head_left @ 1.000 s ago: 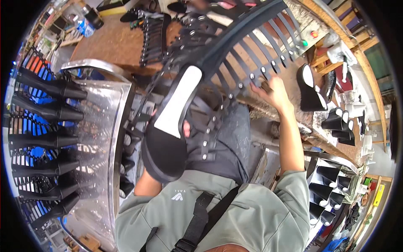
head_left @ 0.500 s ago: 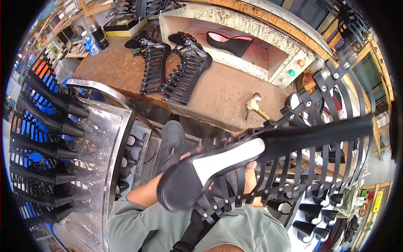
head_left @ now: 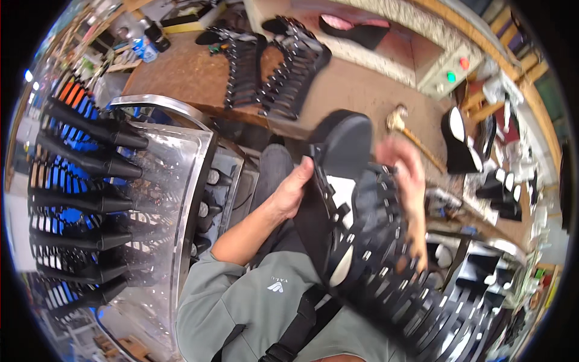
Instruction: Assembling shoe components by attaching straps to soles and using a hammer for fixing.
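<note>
Spanning the upper view, the workbench [head_left: 166, 84] carries a pale box [head_left: 435, 84] with a wedge sole [head_left: 363, 31] inside. At the person's left stands a metal tray [head_left: 160, 160], with a row of black boots [head_left: 84, 202] lying along its far side. The tall black sandal [head_left: 377, 241] is in front of the person's torso, off the bench; its sole end points toward the bench, and its strapped shaft trails, blurred, to the lower right. Two similar sandals [head_left: 295, 72] lie on the bench.

The left hand [head_left: 295, 188] grips the sandal's edge near the sole, thumb showing, fingers hidden behind. The right hand [head_left: 403, 161] is just beside the opposite side, fingers loosely bent; blur prevents telling how widely they are spread or whether they touch. Between the right hand and the bench's right end lies a hammer [head_left: 417, 142], not held.

Assessment: the step in hand appears to be turning and positioning the sandal. The next move calls for a steady left grip, a sure right-hand hold and care against snagging the straps.
</note>
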`<state>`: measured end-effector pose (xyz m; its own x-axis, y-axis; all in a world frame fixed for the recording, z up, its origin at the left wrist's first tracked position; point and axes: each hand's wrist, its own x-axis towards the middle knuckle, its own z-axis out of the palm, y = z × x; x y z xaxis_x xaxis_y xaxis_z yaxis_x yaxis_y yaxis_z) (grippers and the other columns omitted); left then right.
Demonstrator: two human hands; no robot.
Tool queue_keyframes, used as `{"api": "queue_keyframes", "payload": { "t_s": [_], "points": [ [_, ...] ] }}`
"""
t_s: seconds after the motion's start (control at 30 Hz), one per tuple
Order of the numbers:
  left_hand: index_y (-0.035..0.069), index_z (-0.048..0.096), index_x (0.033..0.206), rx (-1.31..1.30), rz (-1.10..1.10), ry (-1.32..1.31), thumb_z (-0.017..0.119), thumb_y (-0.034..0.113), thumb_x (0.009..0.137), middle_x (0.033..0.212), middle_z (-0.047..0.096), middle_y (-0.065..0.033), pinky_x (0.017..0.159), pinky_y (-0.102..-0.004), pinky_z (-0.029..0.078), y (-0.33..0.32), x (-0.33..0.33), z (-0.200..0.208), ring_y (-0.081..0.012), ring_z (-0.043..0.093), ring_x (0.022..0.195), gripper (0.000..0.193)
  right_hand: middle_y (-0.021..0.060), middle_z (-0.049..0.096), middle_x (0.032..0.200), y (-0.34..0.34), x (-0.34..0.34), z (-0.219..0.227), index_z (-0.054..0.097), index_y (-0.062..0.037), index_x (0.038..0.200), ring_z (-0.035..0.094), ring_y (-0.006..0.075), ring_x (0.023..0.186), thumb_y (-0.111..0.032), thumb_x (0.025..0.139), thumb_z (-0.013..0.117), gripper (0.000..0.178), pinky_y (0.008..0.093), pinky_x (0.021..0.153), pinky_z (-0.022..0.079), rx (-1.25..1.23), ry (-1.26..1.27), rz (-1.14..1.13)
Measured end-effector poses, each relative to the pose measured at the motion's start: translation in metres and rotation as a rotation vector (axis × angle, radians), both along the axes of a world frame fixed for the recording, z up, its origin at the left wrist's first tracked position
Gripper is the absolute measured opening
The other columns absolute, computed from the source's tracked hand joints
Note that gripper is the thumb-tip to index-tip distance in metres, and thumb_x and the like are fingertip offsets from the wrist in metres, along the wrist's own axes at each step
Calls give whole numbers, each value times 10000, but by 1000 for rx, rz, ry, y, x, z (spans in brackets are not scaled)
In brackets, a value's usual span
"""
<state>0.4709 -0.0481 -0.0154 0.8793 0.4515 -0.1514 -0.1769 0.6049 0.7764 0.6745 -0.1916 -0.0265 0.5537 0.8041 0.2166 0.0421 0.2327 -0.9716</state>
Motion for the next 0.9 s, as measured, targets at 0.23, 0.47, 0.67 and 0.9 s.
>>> {"api": "queue_keyframes", "payload": {
  "t_s": [0.23,0.47,0.67,0.9],
  "points": [
    [5,321,1400,-45,-379,-106,598,452,877,1342,463,-132,1015,-373,398,1,-12,-61,-230,493,1207,742,61,623,1071,46,-42,76,564,-24,1162,592,135,967,-202,749,791,504,268,851,471,-131,-62,82],
    [5,301,1407,-77,-427,-32,611,453,867,1355,445,-133,1025,-372,382,21,-20,-63,-230,474,1223,767,69,631,997,49,-47,82,572,-19,1138,618,133,880,-124,703,816,510,251,798,488,82,-131,69],
    [4,284,1413,-54,-394,-64,621,453,858,1367,430,-134,1034,-371,368,9,19,-63,-229,457,1236,789,158,624,985,54,-45,107,553,33,1135,642,196,843,-107,682,802,535,270,721,518,271,-533,105],
    [4,265,1421,0,-409,-104,634,454,848,1380,412,-135,1044,-371,352,-3,25,-40,-229,438,1251,816,226,622,957,60,-44,106,483,101,1149,651,209,776,-144,662,803,632,283,655,531,504,-596,168]
  ]
}}
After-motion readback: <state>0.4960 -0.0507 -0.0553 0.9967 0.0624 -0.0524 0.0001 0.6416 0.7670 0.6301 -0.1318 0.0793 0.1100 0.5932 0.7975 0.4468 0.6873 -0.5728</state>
